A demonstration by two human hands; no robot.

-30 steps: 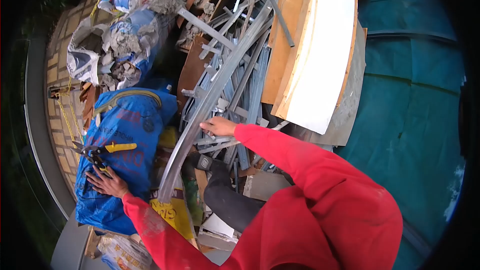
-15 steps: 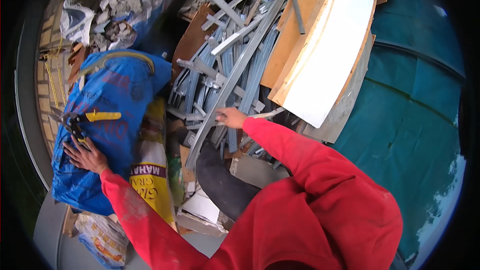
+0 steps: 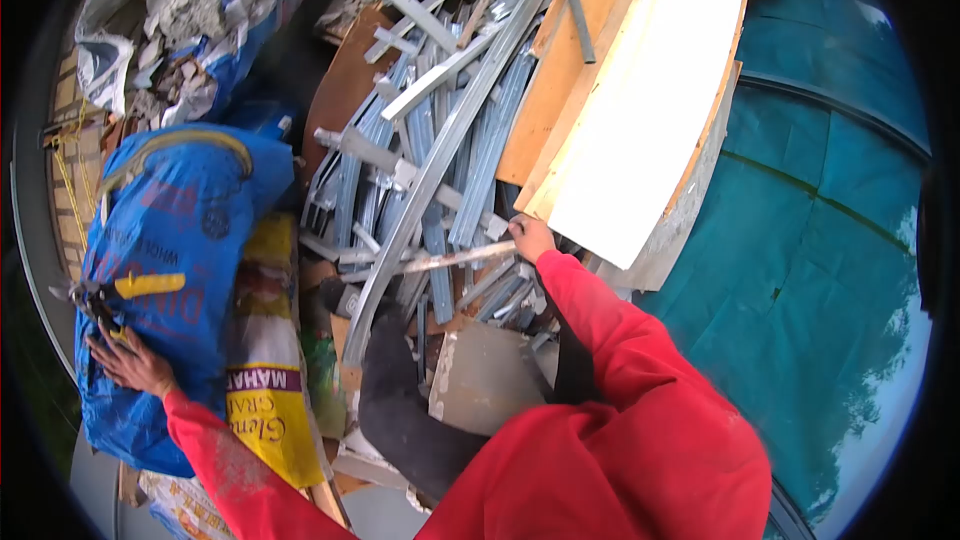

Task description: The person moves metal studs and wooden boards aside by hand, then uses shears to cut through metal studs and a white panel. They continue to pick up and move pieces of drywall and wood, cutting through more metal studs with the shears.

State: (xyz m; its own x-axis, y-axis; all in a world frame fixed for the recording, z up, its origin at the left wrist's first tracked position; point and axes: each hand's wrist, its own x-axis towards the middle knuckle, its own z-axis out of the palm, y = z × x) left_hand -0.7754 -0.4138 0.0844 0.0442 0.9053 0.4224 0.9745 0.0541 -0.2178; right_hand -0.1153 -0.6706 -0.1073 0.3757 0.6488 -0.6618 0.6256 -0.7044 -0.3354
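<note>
My left hand (image 3: 135, 362) lies on a blue sack (image 3: 190, 240), fingers spread. At its fingertips are tin snips (image 3: 130, 290) with yellow handles; one handle runs beside the fingers. My right hand (image 3: 532, 238) is at the lower corner of a white-faced board (image 3: 640, 120), fingers curled; what they grip, if anything, is hidden. A thin, light strip (image 3: 460, 257) runs up to this hand from the left. Beyond it lies a heap of metal studs (image 3: 440, 155), with one long metal channel (image 3: 440, 155) slanting across the top.
A yellow sack (image 3: 265, 380) lies beside the blue one. Sacks of rubble (image 3: 190, 25) stand at the upper left. My dark-clothed leg (image 3: 390, 400) is among broken board pieces (image 3: 485, 370). Green sheeting (image 3: 800, 240) spans the right side.
My right hand has moved right, away from the long metal channel, to the board's lower corner. The view has shifted. My left hand stays on the blue sack by the snips.
</note>
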